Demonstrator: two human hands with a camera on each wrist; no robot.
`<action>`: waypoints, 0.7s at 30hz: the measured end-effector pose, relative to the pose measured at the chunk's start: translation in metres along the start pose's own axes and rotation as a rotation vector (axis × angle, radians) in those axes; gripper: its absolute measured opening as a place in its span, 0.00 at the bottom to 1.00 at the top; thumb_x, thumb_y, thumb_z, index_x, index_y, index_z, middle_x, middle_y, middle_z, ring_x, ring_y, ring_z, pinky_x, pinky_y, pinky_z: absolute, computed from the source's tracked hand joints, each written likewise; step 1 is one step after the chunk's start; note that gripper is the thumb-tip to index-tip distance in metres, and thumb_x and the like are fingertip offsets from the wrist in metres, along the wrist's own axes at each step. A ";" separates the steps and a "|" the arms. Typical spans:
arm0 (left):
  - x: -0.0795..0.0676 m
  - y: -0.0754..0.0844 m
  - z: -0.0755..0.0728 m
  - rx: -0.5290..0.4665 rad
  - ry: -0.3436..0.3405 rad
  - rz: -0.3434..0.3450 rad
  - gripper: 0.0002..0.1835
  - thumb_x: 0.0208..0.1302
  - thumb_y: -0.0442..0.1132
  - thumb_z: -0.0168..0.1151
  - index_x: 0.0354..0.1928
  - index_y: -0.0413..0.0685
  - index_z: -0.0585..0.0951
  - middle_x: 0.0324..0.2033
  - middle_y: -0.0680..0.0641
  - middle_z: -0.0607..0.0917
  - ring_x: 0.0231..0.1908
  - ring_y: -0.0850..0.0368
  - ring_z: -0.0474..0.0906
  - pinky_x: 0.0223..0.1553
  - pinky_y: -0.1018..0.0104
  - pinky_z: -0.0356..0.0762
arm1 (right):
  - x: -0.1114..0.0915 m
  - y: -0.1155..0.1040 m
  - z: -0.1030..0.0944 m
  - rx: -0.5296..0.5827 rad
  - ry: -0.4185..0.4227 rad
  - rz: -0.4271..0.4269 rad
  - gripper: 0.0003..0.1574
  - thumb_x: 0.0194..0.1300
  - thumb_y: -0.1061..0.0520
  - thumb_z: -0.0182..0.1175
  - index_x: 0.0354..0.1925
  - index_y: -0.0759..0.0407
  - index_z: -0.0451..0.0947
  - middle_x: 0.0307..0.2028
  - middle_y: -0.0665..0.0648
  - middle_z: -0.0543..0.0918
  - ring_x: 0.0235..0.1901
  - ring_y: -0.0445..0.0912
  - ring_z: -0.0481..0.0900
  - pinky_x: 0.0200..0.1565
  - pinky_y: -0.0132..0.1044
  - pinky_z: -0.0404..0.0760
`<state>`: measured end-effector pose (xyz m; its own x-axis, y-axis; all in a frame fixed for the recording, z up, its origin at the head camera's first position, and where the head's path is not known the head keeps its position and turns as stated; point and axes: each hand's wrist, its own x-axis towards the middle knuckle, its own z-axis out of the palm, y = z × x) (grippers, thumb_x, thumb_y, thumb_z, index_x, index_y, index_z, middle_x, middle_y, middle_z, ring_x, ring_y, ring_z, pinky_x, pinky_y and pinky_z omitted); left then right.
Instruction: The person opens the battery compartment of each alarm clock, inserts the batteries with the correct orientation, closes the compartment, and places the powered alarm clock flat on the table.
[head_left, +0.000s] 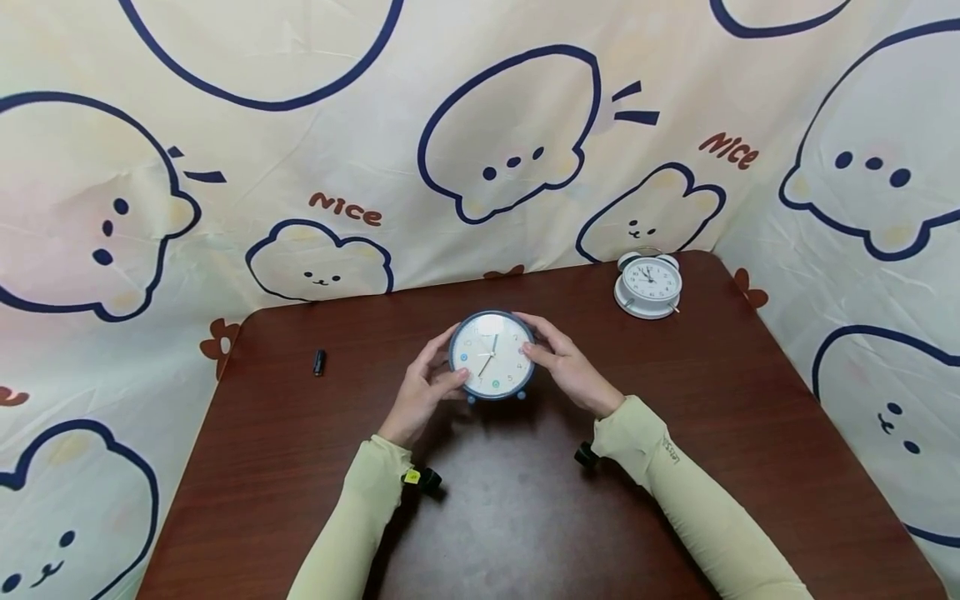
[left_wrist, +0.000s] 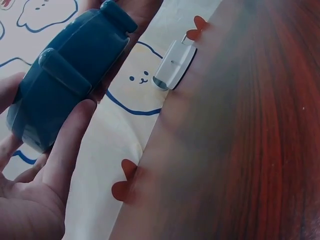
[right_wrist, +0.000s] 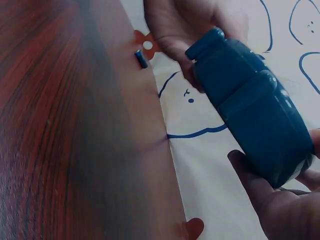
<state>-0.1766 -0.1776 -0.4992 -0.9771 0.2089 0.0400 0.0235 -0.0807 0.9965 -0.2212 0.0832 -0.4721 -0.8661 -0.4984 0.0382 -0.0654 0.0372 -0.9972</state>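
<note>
My left hand (head_left: 422,390) and right hand (head_left: 576,370) grip opposite sides of the blue clock (head_left: 492,367), holding it above the table (head_left: 517,508), face toward me. I judge this a holding step; the next move calls for steady, even pressure from both.

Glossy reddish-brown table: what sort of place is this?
Perhaps a makeshift filming corner: cream cartoon-printed cloth lines three sides of the table, and someone holding a round blue clock wears small black wrist devices.
</note>
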 end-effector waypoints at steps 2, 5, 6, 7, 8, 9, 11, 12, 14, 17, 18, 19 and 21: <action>0.001 0.001 0.000 0.005 0.007 0.003 0.36 0.71 0.38 0.68 0.77 0.65 0.67 0.59 0.36 0.77 0.46 0.53 0.86 0.40 0.51 0.89 | 0.000 0.000 0.000 -0.009 -0.007 -0.003 0.33 0.81 0.61 0.48 0.80 0.57 0.57 0.76 0.63 0.61 0.69 0.56 0.65 0.59 0.26 0.72; 0.001 0.001 0.000 0.003 0.012 0.001 0.36 0.71 0.37 0.68 0.77 0.64 0.68 0.59 0.37 0.78 0.44 0.54 0.86 0.38 0.52 0.89 | -0.001 -0.001 -0.001 -0.046 0.001 -0.015 0.34 0.81 0.60 0.51 0.80 0.55 0.58 0.77 0.61 0.61 0.72 0.55 0.64 0.67 0.32 0.71; 0.001 0.001 0.000 0.001 0.012 0.003 0.36 0.71 0.37 0.67 0.77 0.64 0.68 0.59 0.36 0.78 0.44 0.54 0.87 0.38 0.53 0.89 | -0.001 -0.001 -0.001 -0.071 0.005 -0.025 0.36 0.80 0.60 0.53 0.80 0.54 0.58 0.77 0.61 0.61 0.72 0.55 0.64 0.68 0.37 0.72; 0.001 0.001 0.000 -0.002 0.011 0.005 0.36 0.71 0.37 0.67 0.77 0.64 0.67 0.59 0.36 0.78 0.43 0.54 0.87 0.38 0.54 0.89 | -0.002 -0.001 -0.001 -0.107 0.007 -0.037 0.38 0.79 0.59 0.56 0.80 0.53 0.57 0.77 0.60 0.60 0.73 0.55 0.64 0.70 0.41 0.71; 0.001 0.001 0.000 -0.005 0.013 0.008 0.36 0.71 0.36 0.67 0.78 0.63 0.67 0.60 0.36 0.78 0.43 0.54 0.87 0.38 0.54 0.89 | -0.003 0.000 -0.001 -0.148 0.004 -0.056 0.41 0.77 0.59 0.59 0.81 0.53 0.56 0.77 0.60 0.60 0.73 0.55 0.64 0.71 0.46 0.70; 0.001 0.001 0.000 -0.008 0.016 0.011 0.36 0.71 0.36 0.67 0.78 0.63 0.67 0.60 0.35 0.78 0.43 0.54 0.87 0.37 0.56 0.89 | -0.004 0.001 -0.002 -0.203 0.002 -0.074 0.46 0.74 0.57 0.63 0.82 0.51 0.54 0.77 0.59 0.60 0.74 0.54 0.64 0.72 0.49 0.69; 0.002 0.001 0.000 -0.012 0.025 0.016 0.36 0.71 0.36 0.66 0.78 0.62 0.67 0.60 0.34 0.78 0.43 0.55 0.86 0.37 0.57 0.89 | -0.006 0.002 -0.001 -0.324 -0.013 -0.109 0.58 0.67 0.53 0.71 0.83 0.48 0.49 0.78 0.58 0.58 0.74 0.55 0.62 0.73 0.57 0.68; 0.002 0.001 0.000 -0.011 0.031 0.016 0.36 0.71 0.35 0.66 0.78 0.62 0.67 0.60 0.34 0.78 0.43 0.55 0.86 0.36 0.58 0.89 | -0.007 0.003 -0.001 -0.381 -0.023 -0.124 0.64 0.63 0.51 0.75 0.84 0.47 0.46 0.78 0.58 0.57 0.75 0.54 0.61 0.73 0.58 0.66; 0.002 0.000 0.000 -0.007 0.042 0.011 0.36 0.71 0.35 0.66 0.78 0.63 0.67 0.60 0.34 0.78 0.43 0.55 0.86 0.36 0.59 0.89 | -0.008 0.004 -0.001 -0.480 -0.040 -0.148 0.75 0.55 0.49 0.81 0.84 0.47 0.41 0.80 0.58 0.55 0.77 0.54 0.58 0.74 0.60 0.64; 0.003 -0.001 -0.002 0.004 0.046 -0.008 0.36 0.72 0.37 0.66 0.78 0.64 0.67 0.61 0.33 0.77 0.43 0.55 0.86 0.37 0.59 0.89 | -0.008 0.006 0.000 -0.574 -0.038 -0.159 0.83 0.47 0.48 0.86 0.84 0.48 0.40 0.80 0.59 0.56 0.77 0.55 0.58 0.73 0.61 0.65; 0.003 -0.001 -0.002 0.008 0.043 -0.016 0.36 0.72 0.37 0.66 0.78 0.64 0.67 0.62 0.33 0.76 0.43 0.56 0.86 0.37 0.59 0.89 | -0.007 0.007 0.000 -0.594 -0.034 -0.163 0.84 0.46 0.48 0.86 0.84 0.49 0.40 0.80 0.59 0.56 0.77 0.55 0.59 0.73 0.61 0.66; 0.003 -0.001 -0.002 0.011 0.041 -0.022 0.36 0.72 0.37 0.66 0.78 0.64 0.66 0.62 0.33 0.76 0.43 0.56 0.86 0.38 0.58 0.89 | -0.007 0.007 0.000 -0.609 -0.029 -0.165 0.84 0.45 0.48 0.86 0.84 0.51 0.41 0.79 0.60 0.57 0.76 0.56 0.60 0.72 0.61 0.66; 0.002 -0.001 -0.003 0.023 0.037 -0.038 0.36 0.72 0.38 0.66 0.78 0.65 0.66 0.65 0.35 0.75 0.43 0.56 0.86 0.40 0.57 0.89 | -0.006 0.009 0.000 -0.631 -0.021 -0.164 0.82 0.46 0.47 0.86 0.84 0.52 0.43 0.78 0.60 0.60 0.75 0.56 0.62 0.72 0.60 0.68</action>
<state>-0.1797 -0.1799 -0.5008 -0.9845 0.1756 -0.0005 -0.0096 -0.0505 0.9987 -0.2167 0.0867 -0.4810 -0.8108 -0.5574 0.1786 -0.4794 0.4575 -0.7489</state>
